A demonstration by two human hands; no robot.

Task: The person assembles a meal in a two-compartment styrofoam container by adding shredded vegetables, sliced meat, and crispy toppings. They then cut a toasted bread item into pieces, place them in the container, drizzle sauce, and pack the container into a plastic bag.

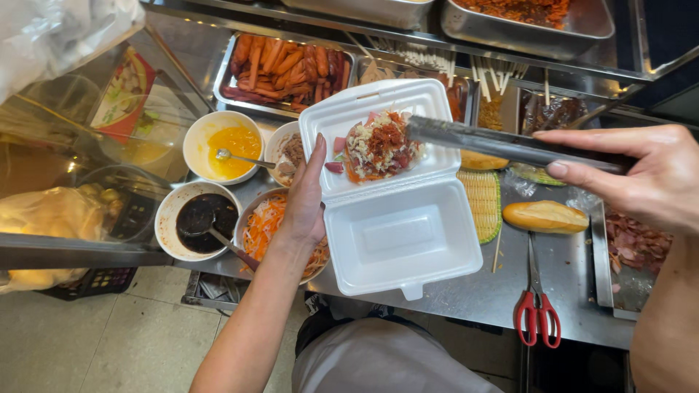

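While left hand [306, 193] grips left edge of open white foam box [397, 182], fingers flat under and along rim to hold box level above steel counter [466, 291]; right hand [644, 175] closed around metal tongs [502, 143], tips over food pile [380, 145] in upper half of box, presumably for placing; lower half empty. Nearby: bowl of yellow sauce [222, 145], bowl of dark sauce [196, 218], shredded carrot bowl [266, 222] beneath wrist; bread roll [545, 216], red scissors [537, 309] to right; sausage tray [280, 69] behind.
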